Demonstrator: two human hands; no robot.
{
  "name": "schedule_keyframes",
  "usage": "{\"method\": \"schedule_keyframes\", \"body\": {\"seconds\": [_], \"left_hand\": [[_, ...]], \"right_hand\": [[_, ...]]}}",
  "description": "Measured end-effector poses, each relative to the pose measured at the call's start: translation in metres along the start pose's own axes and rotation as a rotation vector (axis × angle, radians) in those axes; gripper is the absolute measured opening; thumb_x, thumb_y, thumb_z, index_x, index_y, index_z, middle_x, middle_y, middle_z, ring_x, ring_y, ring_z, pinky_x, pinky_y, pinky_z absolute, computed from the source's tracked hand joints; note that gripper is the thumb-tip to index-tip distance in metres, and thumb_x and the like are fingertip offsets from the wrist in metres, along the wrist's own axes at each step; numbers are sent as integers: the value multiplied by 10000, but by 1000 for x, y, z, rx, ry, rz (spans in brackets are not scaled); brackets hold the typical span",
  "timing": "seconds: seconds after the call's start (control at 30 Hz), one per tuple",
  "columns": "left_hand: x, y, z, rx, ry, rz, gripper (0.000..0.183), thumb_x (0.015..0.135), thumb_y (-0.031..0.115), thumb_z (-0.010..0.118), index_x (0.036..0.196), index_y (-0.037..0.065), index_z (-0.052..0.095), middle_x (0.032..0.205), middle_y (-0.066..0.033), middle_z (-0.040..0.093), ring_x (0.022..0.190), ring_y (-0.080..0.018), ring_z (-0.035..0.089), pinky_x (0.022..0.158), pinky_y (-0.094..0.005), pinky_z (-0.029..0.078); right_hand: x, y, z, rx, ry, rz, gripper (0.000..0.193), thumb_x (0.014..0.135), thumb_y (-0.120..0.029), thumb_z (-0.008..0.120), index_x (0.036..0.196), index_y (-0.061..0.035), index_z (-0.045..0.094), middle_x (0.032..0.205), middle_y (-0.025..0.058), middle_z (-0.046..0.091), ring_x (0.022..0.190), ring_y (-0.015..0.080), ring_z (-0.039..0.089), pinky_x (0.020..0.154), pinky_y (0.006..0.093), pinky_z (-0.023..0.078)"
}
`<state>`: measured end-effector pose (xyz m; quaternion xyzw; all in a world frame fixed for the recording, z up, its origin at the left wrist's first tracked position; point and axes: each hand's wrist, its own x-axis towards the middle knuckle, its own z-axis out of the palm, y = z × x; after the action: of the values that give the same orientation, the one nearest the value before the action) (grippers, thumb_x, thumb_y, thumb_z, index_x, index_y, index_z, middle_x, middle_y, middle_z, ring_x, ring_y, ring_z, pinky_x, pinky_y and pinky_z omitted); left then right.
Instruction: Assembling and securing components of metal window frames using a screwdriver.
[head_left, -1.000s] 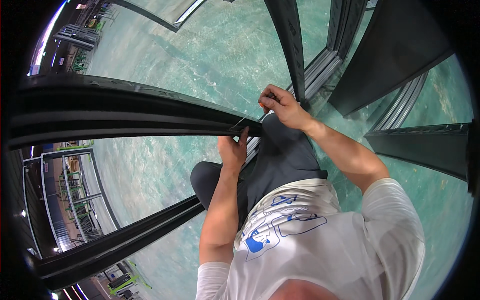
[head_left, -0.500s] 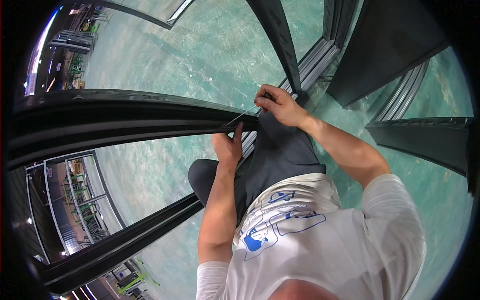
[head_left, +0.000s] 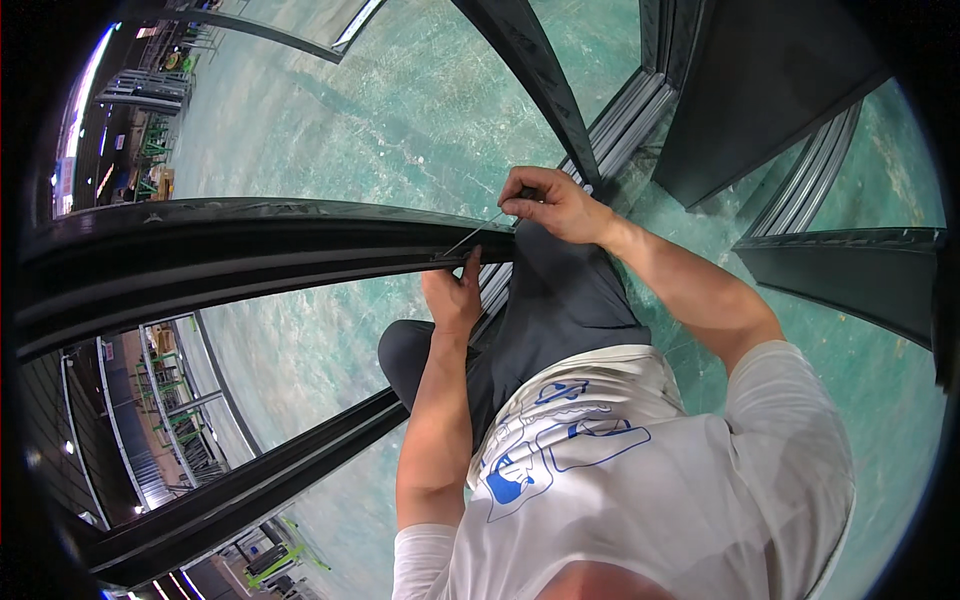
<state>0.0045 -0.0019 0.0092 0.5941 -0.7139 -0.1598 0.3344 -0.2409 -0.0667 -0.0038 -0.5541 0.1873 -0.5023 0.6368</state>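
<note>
My right hand [head_left: 550, 205] is closed around the dark handle of a screwdriver [head_left: 472, 237], above my knee. Its thin metal shaft slants down and left, with the tip at the grooved face of a long black frame profile [head_left: 250, 240]. Close to that tip, my left hand [head_left: 455, 295] grips the profile's lower edge. One of its digits points up along the face, and the other fingers are partly hidden. Whether the tip sits in a screw is too small to tell.
A second black profile [head_left: 260, 475] runs across the lower left. Another black bar [head_left: 540, 80] rises beyond my right hand, beside a grooved track [head_left: 630, 120]. Dark panels [head_left: 770, 90] stand at the right on the green floor [head_left: 340, 130]. Racks [head_left: 150, 85] line the far left.
My right hand and the screwdriver have shifted slightly left, and the hand has turned a little. The profile's far left end appears lower in the picture. My left hand stays at the edge.
</note>
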Motion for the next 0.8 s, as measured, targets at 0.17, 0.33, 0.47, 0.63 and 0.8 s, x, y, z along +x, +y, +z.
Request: {"method": "schedule_keyframes", "body": {"seconds": [0.17,0.33,0.47,0.63,0.8], "left_hand": [[-1,1,2,-84,-2,-46,206,947,76,756,1109,-39,700,994,-165,749,920,-237,731,855,-352,552],[0,8,0,-118,-23,-60,199,950,70,752,1103,-44,696,984,-161,744,917,-227,721,854,-342,549],[-1,7,2,-165,-26,-77,167,951,58,743,1081,-40,705,977,-159,743,910,-229,714,850,-348,545],[-1,8,-1,-77,-25,-49,145,948,54,742,1059,-34,713,972,-157,743,887,-240,706,842,-360,539],[-2,4,0,-61,-30,-63,148,945,58,745,1058,-33,713,968,-159,742,882,-245,703,835,-363,536]], "right_hand": [[-5,9,1,40,24,5,123,1021,-117,691,1049,-11,637,935,-17,620,880,48,557,778,232,459],[-4,6,1,-27,53,73,118,1012,-110,701,1040,-9,645,941,-9,633,876,52,569,790,236,472],[12,2,4,-74,77,14,85,999,-89,704,1017,-18,661,929,-13,642,886,54,585,801,240,483],[40,-31,4,-444,-6,-62,106,985,-101,689,994,-10,635,936,80,674,854,163,642,793,321,507],[48,-29,-1,-546,-89,-247,166,1000,-159,670,1005,-15,589,879,110,656,806,218,645,764,362,514]]}}
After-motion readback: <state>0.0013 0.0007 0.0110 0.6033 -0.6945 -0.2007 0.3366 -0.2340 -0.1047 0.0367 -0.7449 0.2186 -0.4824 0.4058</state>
